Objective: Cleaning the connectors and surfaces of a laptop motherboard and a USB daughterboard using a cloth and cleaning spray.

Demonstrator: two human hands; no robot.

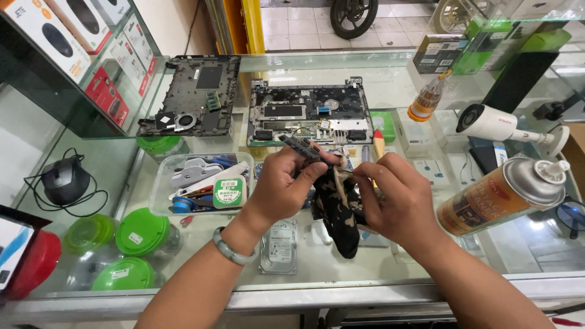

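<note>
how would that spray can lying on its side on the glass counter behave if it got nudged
The spray can would probably roll, since its round body lies on smooth glass counter. It looks like rigid metal, so it would likely not dent. Its white nozzle looks more fragile.

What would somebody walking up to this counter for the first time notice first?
Most likely the two hands at the centre: the left hand holds a small dark circuit board while the right hand pinches a dark patterned cloth against it. Just behind them on the glass counter lie an opened laptop base and its removed bottom cover. At the right, a spray can lies tilted.
</note>
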